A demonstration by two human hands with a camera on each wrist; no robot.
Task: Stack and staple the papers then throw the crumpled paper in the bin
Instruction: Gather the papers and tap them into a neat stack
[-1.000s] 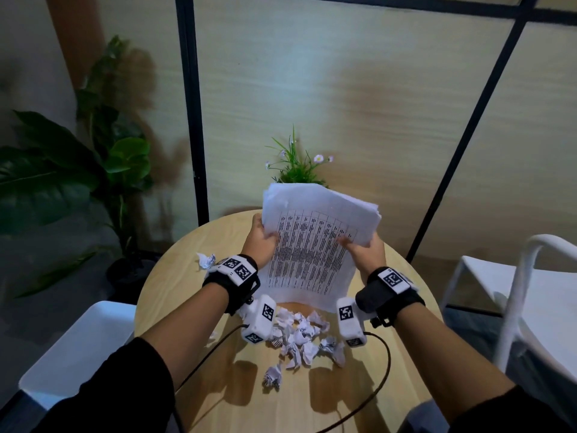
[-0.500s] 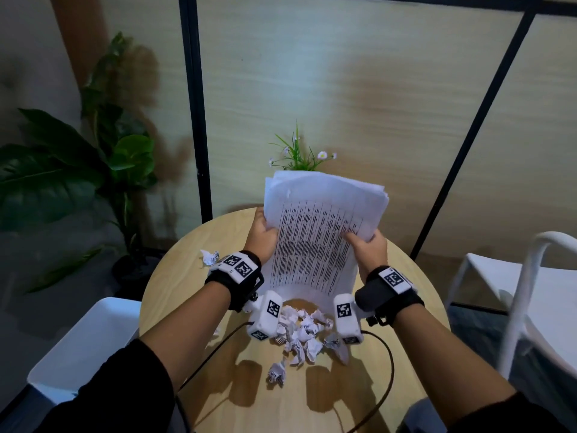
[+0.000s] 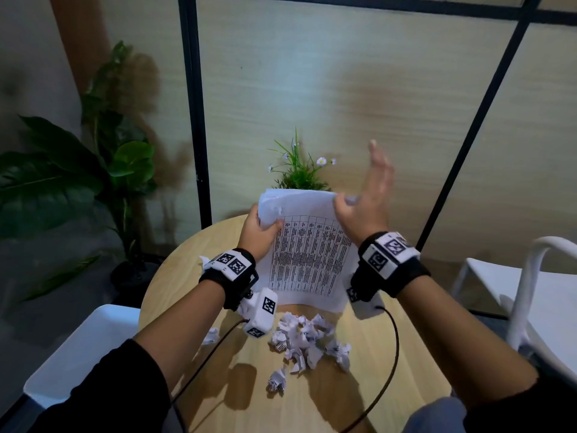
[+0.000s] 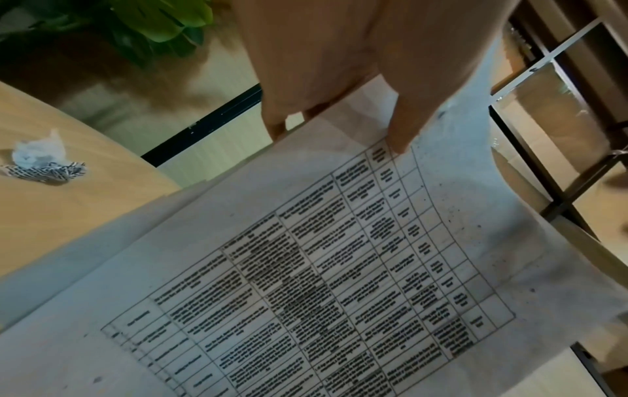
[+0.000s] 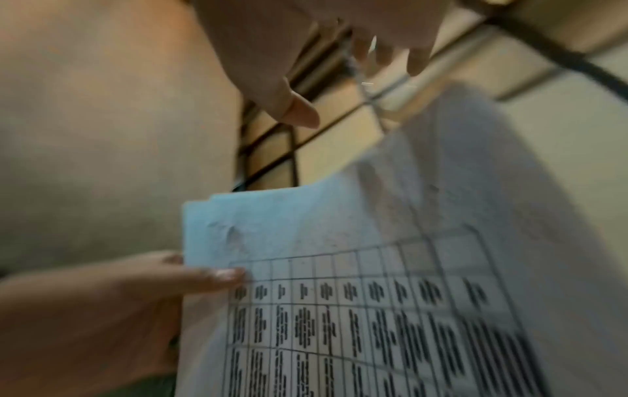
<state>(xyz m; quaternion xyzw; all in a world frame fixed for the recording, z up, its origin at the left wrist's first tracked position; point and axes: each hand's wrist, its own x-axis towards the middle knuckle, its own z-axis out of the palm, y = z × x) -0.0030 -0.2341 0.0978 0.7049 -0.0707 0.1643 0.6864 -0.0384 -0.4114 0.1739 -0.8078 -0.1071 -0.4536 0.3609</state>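
Left grip [image 3: 260, 228] pinches the paper stack [image 3: 307, 254] by its upper left corner above the round bench [image 3: 406, 354], while the right grip [image 3: 367, 201] is spread wide at the stack's top right; one heap of crumpled paper [image 3: 307, 342] lies below. Only the left wrist view shows a single crumpled scrap [image 4: 44, 161] near the bench edge. Blurred, the right wrist view shows the thumb [image 5: 217, 276] on the printed sheet.

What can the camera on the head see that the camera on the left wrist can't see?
Only the head view shows the right hand lifted open beside the papers, the pile of crumpled paper, the little flowering plant and a white chair. Only the left wrist view shows the printed table close up. Both show the left hand gripping the papers, the round table and one stray paper ball.
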